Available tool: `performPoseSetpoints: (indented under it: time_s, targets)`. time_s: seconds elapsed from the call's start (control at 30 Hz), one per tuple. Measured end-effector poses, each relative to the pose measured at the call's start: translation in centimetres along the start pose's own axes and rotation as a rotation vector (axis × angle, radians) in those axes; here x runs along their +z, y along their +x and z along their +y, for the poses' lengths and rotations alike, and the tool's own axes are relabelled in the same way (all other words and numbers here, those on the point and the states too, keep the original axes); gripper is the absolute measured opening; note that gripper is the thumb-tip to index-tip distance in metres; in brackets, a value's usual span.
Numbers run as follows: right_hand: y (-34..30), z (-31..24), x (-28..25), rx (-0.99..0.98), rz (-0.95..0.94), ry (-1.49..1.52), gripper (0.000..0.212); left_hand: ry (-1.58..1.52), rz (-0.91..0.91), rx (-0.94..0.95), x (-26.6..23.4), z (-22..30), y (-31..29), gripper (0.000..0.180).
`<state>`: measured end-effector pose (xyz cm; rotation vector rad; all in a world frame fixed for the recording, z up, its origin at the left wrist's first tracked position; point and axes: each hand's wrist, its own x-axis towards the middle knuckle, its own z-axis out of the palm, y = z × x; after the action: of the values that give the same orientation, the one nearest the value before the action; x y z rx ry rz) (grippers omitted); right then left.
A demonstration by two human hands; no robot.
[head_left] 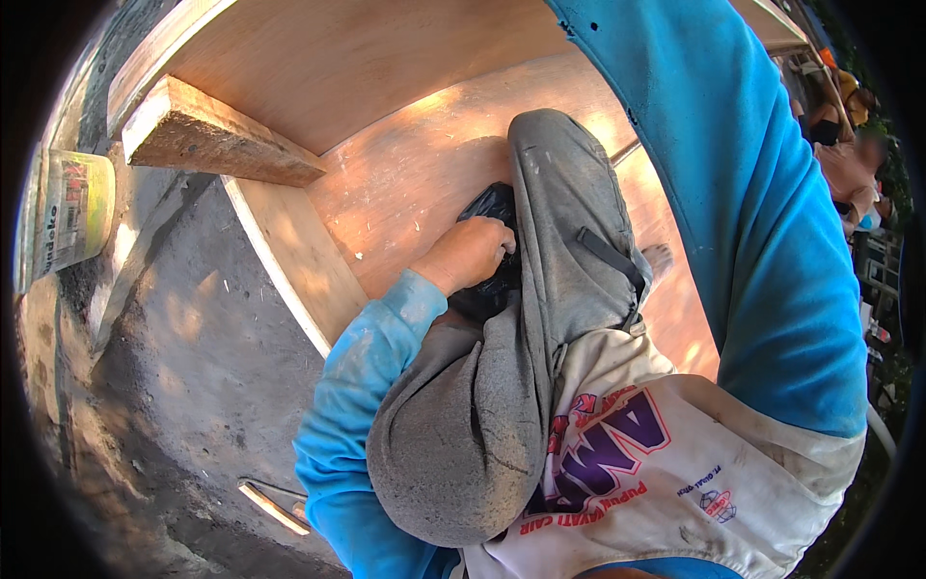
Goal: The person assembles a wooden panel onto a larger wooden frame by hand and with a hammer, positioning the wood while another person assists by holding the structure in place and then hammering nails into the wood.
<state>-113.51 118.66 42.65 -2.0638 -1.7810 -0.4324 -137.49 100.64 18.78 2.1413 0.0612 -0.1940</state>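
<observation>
A: Left hand point(470, 253) is curling shut, pinching the black bag point(490, 207), which is sitting on the plywood board point(405, 174) beside the knee point(555, 145).
B: Right hand?
A: Only the sleeve's showing, so can't tell its grip.
B: Risk?
A: Prob the thin bag tearing, w/ contents spilling onto the board.

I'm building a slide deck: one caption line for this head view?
Left hand grips a crumpled black plastic bag beside a grey-trousered knee, above a plywood sheet.
</observation>
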Motion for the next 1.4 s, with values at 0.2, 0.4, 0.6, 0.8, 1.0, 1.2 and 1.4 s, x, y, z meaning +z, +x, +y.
performPoseSetpoints:
  time_s: [0.2, 0.4, 0.6, 0.8, 1.0, 1.2, 1.4]
  targets:
    - [-0.2, -0.8, 0.0, 0.002, -0.028, 0.045, 0.035, 0.437, 0.021, 0.015, 8.1, -5.3, 1.3, 0.015]
    - [-0.6, 0.0, -0.7, 0.005, -0.022, 0.029, 0.033, 0.468, -0.193, -0.026, 6.9, -3.6, 2.7, 0.018]
    - [-0.1, -0.6, -0.6, 0.006, -0.051, 0.034, 0.036, 0.485, -0.269, -0.091, 6.2, -2.4, 2.6, 0.020]
    - [0.0, -0.8, -0.5, 0.038, -0.060, -0.018, 0.041, 0.416, -0.150, 0.023, 7.7, -4.3, 2.5, 0.025]
    - [-0.3, -2.1, -1.4, 0.066, -0.019, -0.057, 0.044, 0.300, 0.176, 0.175, 3.4, -2.5, 2.0, 0.015]
    - [0.2, -0.8, 0.0, 0.022, -0.044, -0.124, 0.045, -0.024, 0.455, -0.049, -7.3, 3.9, -2.3, 0.014]
    - [1.2, 3.1, -1.4, 0.065, -0.128, -0.113, 0.056, -0.868, 0.837, 0.230, -11.7, 4.1, -14.7, 0.007]
